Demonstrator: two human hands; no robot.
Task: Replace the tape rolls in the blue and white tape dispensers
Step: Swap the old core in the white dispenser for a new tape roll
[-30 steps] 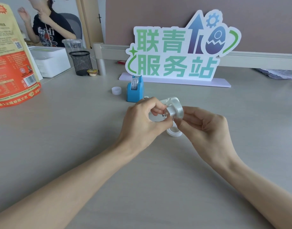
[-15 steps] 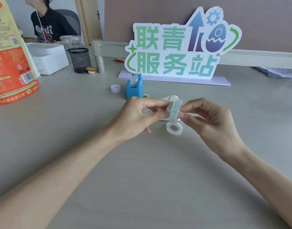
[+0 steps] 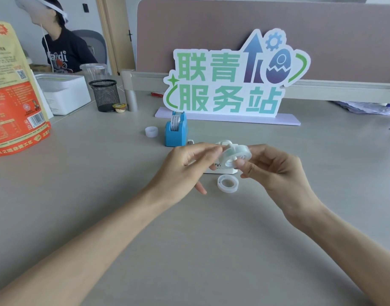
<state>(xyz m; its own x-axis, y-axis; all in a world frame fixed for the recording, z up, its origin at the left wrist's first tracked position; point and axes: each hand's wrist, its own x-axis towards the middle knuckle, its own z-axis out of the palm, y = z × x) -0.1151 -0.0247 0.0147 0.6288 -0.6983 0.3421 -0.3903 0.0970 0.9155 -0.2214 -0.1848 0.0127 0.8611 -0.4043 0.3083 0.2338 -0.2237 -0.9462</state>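
My right hand (image 3: 275,171) holds a clear tape roll (image 3: 234,155) above the table, tilted so its core faces left. The thumb and forefinger of my left hand (image 3: 185,171) pinch at the roll's left edge. Behind and below the roll stands the white tape dispenser (image 3: 222,170), mostly hidden by my fingers. A second clear tape ring (image 3: 227,183) lies flat on the table just in front of it. The blue tape dispenser (image 3: 176,132), with a printed tape roll seated in it, stands upright farther back.
A small white cap (image 3: 151,131) lies left of the blue dispenser. A large standing sign (image 3: 233,82) on a lilac base is behind. At the far left are an orange pouch (image 3: 13,102), a white box (image 3: 63,93) and a black mesh cup (image 3: 105,95). A person sits at back left.
The roll has turned in my hands from edge-on to tilted with its core showing. My hands stayed over the white dispenser, and the head camera tipped upward.
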